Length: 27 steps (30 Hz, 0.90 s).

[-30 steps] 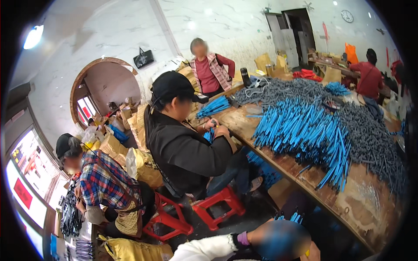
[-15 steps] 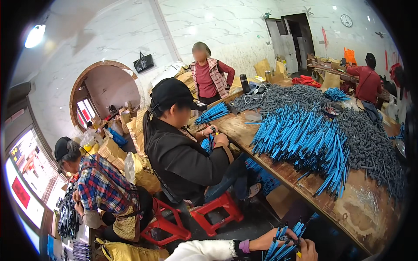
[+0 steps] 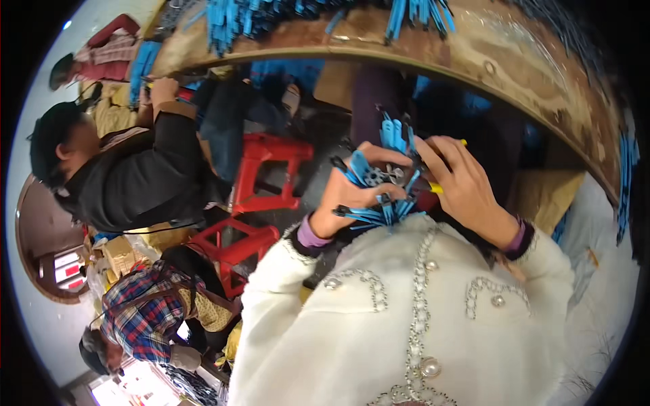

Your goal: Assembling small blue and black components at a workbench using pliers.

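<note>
In front of my white jacket, my left hand (image 3: 338,199) is closed around a bunch of thin blue sticks (image 3: 394,135) with black ends, which fan out above and below the fingers. A small grey piece with round holes (image 3: 379,176) shows between the thumb and forefinger. My right hand (image 3: 464,186) meets the bunch from the other side, its fingers curled round a small tool with yellow handles (image 3: 435,187). The tool's working end is hidden by the hand and the sticks, so its kind cannot be made out.
A wooden table (image 3: 325,49) curves across the top, bearing piles of blue sticks (image 3: 250,24). Left of me, a co-worker in black (image 3: 142,176) sits near red stools (image 3: 267,169). Another in a plaid shirt (image 3: 145,304) bends below. A cardboard box (image 3: 548,193) stands at right.
The view has swung down and round, bringing my hands from the lower edge to the middle and the table to the top. Both hands still hold the sticks and the yellow-handled tool.
</note>
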### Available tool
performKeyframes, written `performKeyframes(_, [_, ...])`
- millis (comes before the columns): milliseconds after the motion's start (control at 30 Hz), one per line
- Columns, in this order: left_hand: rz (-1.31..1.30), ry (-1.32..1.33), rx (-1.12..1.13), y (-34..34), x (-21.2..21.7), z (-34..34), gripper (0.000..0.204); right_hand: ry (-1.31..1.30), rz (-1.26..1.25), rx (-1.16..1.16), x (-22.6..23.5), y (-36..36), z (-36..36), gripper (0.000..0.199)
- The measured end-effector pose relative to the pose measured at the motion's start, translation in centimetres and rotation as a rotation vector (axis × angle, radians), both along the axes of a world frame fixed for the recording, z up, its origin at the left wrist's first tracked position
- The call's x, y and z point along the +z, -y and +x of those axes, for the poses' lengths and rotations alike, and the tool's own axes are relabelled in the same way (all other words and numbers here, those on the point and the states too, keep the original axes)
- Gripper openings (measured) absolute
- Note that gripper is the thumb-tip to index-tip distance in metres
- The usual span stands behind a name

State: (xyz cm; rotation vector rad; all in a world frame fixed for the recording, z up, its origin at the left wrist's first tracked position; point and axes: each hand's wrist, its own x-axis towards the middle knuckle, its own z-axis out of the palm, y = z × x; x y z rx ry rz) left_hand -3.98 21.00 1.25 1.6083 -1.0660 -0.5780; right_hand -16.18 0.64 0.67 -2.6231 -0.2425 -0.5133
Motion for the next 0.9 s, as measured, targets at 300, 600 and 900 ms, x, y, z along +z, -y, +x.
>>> performKeyframes(300, [0.069,-0.248,0.117,0.7,0.8,-3.4,0.039,0.069,0.008,0.021,-0.3,0.1,-1.9,0.058])
performKeyframes(600, [-0.020,-0.115,0.037,1.5,0.2,-2.3,0.044,-0.037,-0.244,0.127,2.3,2.9,-2.0,0.058])
performKeyframes(900, [0.088,-0.303,-0.175,1.7,1.3,-0.5,0.049,-1.191,0.654,0.113,6.5,2.3,-1.1,0.058])
